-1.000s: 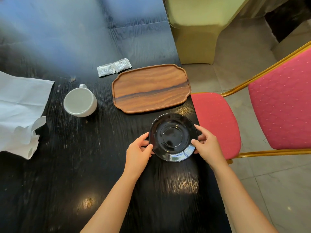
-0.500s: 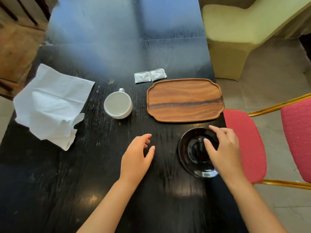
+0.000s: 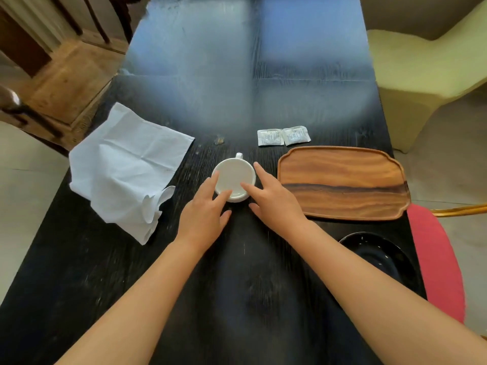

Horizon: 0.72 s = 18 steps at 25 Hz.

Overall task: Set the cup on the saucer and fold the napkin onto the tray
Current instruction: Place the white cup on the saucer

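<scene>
White cup [image 3: 233, 177] upright on black table [image 3: 237, 299], handle at far side, between both sets of fingertips. Left hand [image 3: 205, 216] fingers spread, tips at cup's near-left rim. Right hand [image 3: 275, 201] fingers spread, index tip over near-right rim; neither hand closed round it, contact can't tell. Wooden tray [image 3: 342, 181] just right of right fingers. Black saucer [image 3: 379, 255] near right forearm, part hidden. Crumpled white napkin [image 3: 126, 167] left of left fingers. Two sachets [image 3: 283, 136] beyond the tray.

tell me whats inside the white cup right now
The cup looks empty: bare white inside. Fingertips of the left hand and right hand cover its near rim.
</scene>
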{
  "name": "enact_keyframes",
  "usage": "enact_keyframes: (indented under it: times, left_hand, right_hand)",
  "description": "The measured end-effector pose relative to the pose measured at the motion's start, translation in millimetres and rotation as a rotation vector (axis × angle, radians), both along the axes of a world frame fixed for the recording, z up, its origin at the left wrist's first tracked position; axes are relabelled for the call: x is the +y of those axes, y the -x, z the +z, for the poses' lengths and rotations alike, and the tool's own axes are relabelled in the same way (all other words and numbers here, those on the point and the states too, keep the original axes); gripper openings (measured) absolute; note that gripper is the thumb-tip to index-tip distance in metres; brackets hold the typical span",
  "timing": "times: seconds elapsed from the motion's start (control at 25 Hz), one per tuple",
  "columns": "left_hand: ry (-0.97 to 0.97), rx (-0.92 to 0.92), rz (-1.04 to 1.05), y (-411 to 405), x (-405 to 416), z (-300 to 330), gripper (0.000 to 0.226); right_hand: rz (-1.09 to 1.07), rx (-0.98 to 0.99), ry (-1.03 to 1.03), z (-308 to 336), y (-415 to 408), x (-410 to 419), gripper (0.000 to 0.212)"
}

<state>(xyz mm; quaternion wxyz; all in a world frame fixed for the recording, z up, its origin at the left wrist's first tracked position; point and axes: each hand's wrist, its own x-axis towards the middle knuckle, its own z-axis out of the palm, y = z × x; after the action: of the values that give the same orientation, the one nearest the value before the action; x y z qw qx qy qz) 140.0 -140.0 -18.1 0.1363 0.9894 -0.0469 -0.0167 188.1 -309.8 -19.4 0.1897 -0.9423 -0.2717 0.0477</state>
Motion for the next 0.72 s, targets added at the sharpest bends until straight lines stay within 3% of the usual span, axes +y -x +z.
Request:
enact_keyframes:
  times: [0.2, 0.44, 0.56, 0.64, 0.72]
  left_hand:
    - [0.167, -0.054, 0.068, 2.8, -0.7, -7.8, 0.015]
    - [0.312, -0.124, 0.102, 29.2, -5.0, -12.9, 0.016]
    - [0.706, -0.085, 0.339, 42.5, -6.2, -9.8, 0.050]
    - [1.084, 0.132, 0.636, 42.1, -5.9, -0.2, 0.052]
    - [1.365, 0.436, 0.722, 39.5, -5.2, 8.9, 0.040]
  right_hand:
    - [0.028, -0.045, -0.047, -6.8, -3.9, 4.7, 0.023]
    - [0.045, -0.109, -0.164, -14.4, 17.1, 3.3, 0.035]
    - [0.059, -0.084, -0.194, -14.5, 30.0, -5.7, 0.026]
    - [0.063, -0.078, -0.212, -12.5, 39.6, -14.0, 0.022]
    - [0.057, -0.070, -0.232, -5.6, 49.5, -21.5, 0.023]
